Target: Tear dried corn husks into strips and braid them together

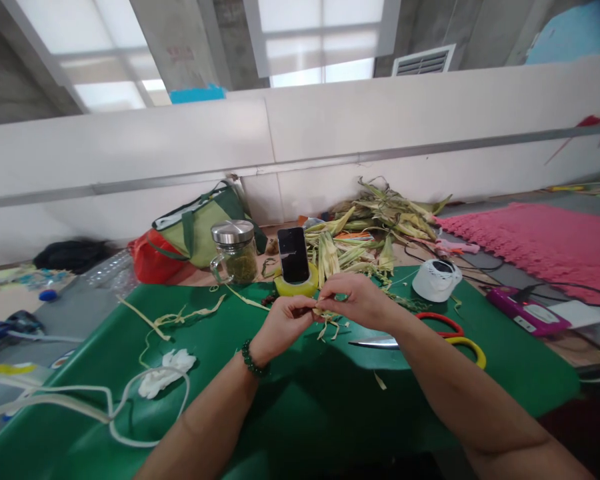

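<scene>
Two bare hands meet above a bench with a smooth green cover [330,413], their fingertips nearly touching. The left hand [285,323], with a dark green bead bracelet [253,360] at its wrist, has its thumb and forefinger pinched together; the right hand [357,300] has a similarly closed grip. Between them is a small, pale, dry strip of plant husk [331,327], its loose ends hanging below the right hand; the fingers hide exactly where each grip meets it. Just beyond the hands, a black smartphone [294,257] leans upright in a rounded yellow stand [295,288]. Behind and right of it lies a heap of green and straw-coloured husks [380,213]. Scissors with red and yellow handles [473,348] lie partly hidden under the right forearm. Left of the phone stands a clear glass mug with a steel lid [243,263]; nearer, crumpled white tissue [166,375] lies beside a looped white cable [75,399].
</scene>
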Motion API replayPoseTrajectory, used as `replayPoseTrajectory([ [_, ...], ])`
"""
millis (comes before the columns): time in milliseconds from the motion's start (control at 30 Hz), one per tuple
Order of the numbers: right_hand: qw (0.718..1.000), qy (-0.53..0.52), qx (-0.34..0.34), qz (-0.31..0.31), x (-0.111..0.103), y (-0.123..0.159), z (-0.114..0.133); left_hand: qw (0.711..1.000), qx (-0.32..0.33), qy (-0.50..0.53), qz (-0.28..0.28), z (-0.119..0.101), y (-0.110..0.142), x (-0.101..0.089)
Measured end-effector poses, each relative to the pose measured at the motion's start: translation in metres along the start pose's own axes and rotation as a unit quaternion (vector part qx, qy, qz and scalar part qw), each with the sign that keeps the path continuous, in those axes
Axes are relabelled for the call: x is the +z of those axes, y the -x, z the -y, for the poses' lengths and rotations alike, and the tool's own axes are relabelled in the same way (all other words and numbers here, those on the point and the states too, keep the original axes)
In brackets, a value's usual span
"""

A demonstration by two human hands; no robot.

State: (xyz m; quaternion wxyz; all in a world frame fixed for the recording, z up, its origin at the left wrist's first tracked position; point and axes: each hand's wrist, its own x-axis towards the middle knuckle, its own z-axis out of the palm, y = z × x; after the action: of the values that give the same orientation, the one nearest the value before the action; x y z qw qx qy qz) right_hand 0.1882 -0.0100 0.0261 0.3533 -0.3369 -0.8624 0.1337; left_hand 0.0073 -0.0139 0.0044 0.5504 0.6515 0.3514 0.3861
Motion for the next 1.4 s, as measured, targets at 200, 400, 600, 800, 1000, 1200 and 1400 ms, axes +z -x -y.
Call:
replayPoseTrajectory([
  [200, 0.998, 0.02, -0.055, 0.027, 0.003, 0.0, -0.002, 0.994, -0.077, 0.068, 0.032, -0.004, 0.001, -0.001],
  [400, 0.993, -0.039, -0.022, -0.106, -0.002, -0.001, -0.002, 0.977, -0.116, 0.166, -0.067, -0.008, -0.002, 0.001],
  [600, 0.932, -0.27, 0.225, -0.094, -0.013, -0.003, -0.021, 0.938, -0.127, 0.275, -0.17, -0.007, -0.004, -0.005],
  [800, 0.941, -0.287, 0.177, -0.009, 0.02, -0.006, -0.009, 0.927, -0.106, 0.312, -0.182, -0.002, -0.005, -0.003],
  [1000, 0.91, -0.369, 0.162, -0.099, 0.046, -0.009, 0.001, 0.937, -0.103, 0.295, -0.153, 0.001, -0.004, 0.001],
  [1200, 0.874, -0.445, 0.182, -0.066, 0.036, -0.01, -0.004, 0.964, -0.004, 0.176, -0.201, -0.001, -0.004, -0.003],
  [1400, 0.835, -0.5, 0.222, -0.051, 0.038, -0.01, -0.003, 0.971, 0.037, 0.147, -0.185, -0.004, -0.001, 0.002],
])
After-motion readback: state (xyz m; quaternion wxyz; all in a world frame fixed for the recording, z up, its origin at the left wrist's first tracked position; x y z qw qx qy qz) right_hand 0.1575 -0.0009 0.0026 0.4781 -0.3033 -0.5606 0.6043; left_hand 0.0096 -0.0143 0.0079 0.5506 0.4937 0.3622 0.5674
